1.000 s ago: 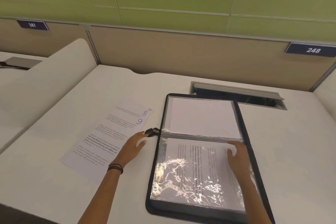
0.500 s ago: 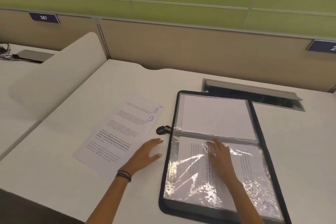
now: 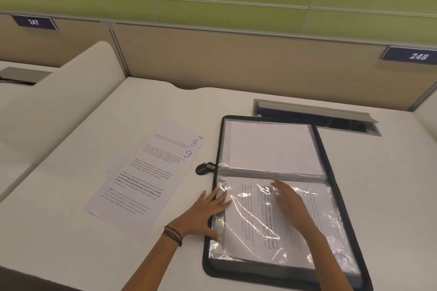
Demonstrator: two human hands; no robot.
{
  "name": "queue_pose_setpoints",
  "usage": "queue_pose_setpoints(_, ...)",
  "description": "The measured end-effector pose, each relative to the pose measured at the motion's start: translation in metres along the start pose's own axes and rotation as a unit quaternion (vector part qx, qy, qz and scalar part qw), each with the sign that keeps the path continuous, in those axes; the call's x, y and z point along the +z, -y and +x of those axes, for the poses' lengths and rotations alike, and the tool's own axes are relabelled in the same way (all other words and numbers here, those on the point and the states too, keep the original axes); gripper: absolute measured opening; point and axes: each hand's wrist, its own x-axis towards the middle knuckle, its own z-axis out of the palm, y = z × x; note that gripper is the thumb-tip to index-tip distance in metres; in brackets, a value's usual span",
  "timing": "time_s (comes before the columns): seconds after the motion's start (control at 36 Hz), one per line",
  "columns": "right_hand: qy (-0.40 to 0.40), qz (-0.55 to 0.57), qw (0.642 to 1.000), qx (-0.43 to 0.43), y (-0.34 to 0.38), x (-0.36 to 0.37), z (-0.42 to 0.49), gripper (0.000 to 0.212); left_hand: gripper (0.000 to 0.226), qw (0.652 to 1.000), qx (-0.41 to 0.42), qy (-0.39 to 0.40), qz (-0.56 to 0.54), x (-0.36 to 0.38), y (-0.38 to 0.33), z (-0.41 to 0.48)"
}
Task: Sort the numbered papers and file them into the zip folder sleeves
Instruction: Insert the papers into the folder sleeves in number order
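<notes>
A black zip folder [image 3: 337, 172] lies open on the white desk, with clear plastic sleeves on both halves. The far sleeve [image 3: 272, 146] shows a blank white sheet. The near sleeve [image 3: 257, 231] holds a printed page. My right hand [image 3: 292, 203] lies flat on that near sleeve, fingers straight. My left hand [image 3: 203, 214] rests with spread fingers on the sleeve's left edge. A fanned stack of printed papers [image 3: 144, 177] marked 7, 8 and 9 in blue lies to the left of the folder.
The folder's zip pull [image 3: 205, 168] sticks out at its left side. A recessed cable tray [image 3: 316, 116] with a raised lid sits just behind the folder. A curved white divider [image 3: 71, 85] bounds the desk on the left; a beige partition [image 3: 236, 64] stands behind.
My left hand has moved right from the desk onto the near sleeve's left edge. My right hand has slid left across the near sleeve towards its middle.
</notes>
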Motion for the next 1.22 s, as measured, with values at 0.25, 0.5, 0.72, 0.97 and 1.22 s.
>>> queue_pose_setpoints(0.25, -0.091, 0.06, 0.994, 0.032, 0.002, -0.037, -0.017, 0.029, 0.032, 0.951, 0.001, -0.235, -0.198, 0.003, 0.0, 0.014)
queue_pose_setpoints(0.5, -0.177, 0.125, 0.975, 0.054, -0.012, -0.091, -0.038, 0.025, 0.015, 0.883, -0.063, -0.316, -0.342, -0.029, -0.021, 0.03)
queue_pose_setpoints(0.72, -0.272, 0.164, 0.944, 0.087, -0.036, -0.12, -0.056, 0.025, 0.017, 0.861, -0.089, -0.349, -0.358, -0.05, -0.034, 0.045)
queue_pose_setpoints(0.97, -0.391, 0.283, 0.864, 0.145, -0.051, -0.127, -0.066, 0.045, 0.006, 0.819, -0.118, -0.43, -0.361, -0.064, -0.037, 0.056)
queue_pose_setpoints(1.22, -0.309, 0.243, 0.907, 0.151, -0.05, -0.099, -0.06, 0.028, 0.016, 0.776, -0.167, -0.463, -0.394, -0.06, -0.03, 0.066)
